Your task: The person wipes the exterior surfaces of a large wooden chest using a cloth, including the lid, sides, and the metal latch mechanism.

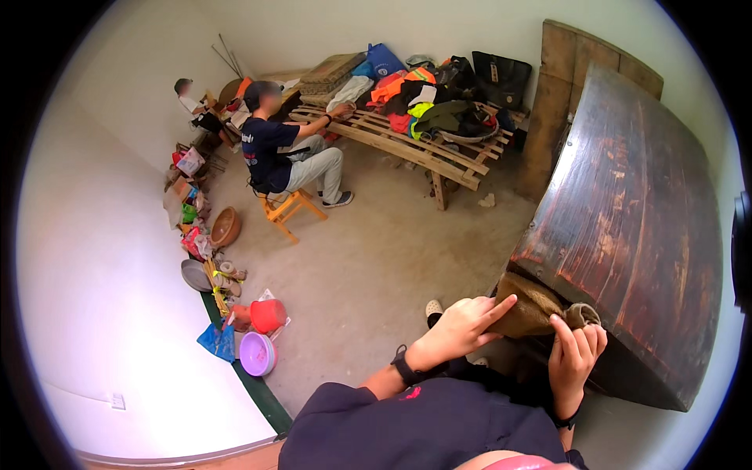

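Note:
A brown fabric piece, its kind unclear (527, 305), hangs between my two hands beside the near corner of a dark, worn wooden cabinet or chest (640, 217). My left hand (455, 329) grips its left edge, with the index finger stretched over the cloth. At the other end, my right hand (577, 352) holds the cloth near a rolled or bunched part (581, 315). Both wrists wear dark bands. The fingertips behind the cloth are hidden.
A person (270, 135) sits on a wooden stool (288, 211) at a slatted wooden bench (405, 147) heaped with clothes. Another person (197, 106) sits farther back. A red bucket (268, 315), purple basin (257, 354) and brown bowl (226, 227) stand along the left wall. Wooden boards (543, 111) lean behind the cabinet.

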`<control>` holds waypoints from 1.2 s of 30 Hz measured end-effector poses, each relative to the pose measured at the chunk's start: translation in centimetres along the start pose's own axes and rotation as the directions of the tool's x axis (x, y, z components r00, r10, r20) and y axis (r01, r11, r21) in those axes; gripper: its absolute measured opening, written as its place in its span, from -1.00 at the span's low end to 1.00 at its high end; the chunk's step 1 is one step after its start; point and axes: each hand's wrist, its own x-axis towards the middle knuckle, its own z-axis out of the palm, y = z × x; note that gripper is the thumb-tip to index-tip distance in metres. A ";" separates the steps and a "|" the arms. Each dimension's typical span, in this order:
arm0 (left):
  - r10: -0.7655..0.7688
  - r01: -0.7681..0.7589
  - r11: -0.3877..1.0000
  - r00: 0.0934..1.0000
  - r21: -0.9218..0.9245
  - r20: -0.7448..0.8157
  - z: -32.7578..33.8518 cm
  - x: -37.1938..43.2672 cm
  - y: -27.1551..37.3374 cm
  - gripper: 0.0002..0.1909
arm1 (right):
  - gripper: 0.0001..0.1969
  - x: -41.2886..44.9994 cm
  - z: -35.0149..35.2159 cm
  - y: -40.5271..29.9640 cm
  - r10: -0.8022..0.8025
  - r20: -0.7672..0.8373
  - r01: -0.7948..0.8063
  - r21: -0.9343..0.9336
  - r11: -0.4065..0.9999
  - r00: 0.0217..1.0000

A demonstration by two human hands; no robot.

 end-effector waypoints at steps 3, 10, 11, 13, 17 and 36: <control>0.100 -0.103 0.985 0.995 0.135 0.030 0.9 0.9 0.7 -0.22 | -0.76 -1.2 0.2 0.7 0.016 -0.053 -0.011 0.101 0.995 0.998; 0.241 -0.242 0.959 0.970 0.146 0.023 1.5 0.9 0.5 -0.50 | -0.73 -2.6 -1.5 0.5 0.307 0.101 -0.306 0.583 0.753 0.946; 0.229 -0.232 0.967 0.973 0.108 0.040 1.2 0.6 0.3 -0.58 | -0.73 -2.6 -1.6 0.5 0.289 0.096 -0.289 0.578 0.763 0.953; 0.198 -0.199 0.980 0.979 0.005 0.046 1.6 -0.2 0.1 -0.73 | -0.73 -3.2 -1.5 0.4 0.252 0.100 -0.264 0.557 0.787 0.963; 0.201 -0.198 0.979 0.977 -0.045 0.075 2.4 -0.2 0.3 -0.77 | -0.73 -3.2 -1.8 -0.4 0.132 0.066 -0.147 0.474 0.868 0.989; -0.033 0.067 0.994 0.933 -0.084 0.360 0.7 -4.6 -3.9 -0.67 | -0.73 -1.9 -3.4 1.6 0.100 -0.167 -0.043 0.312 0.949 0.981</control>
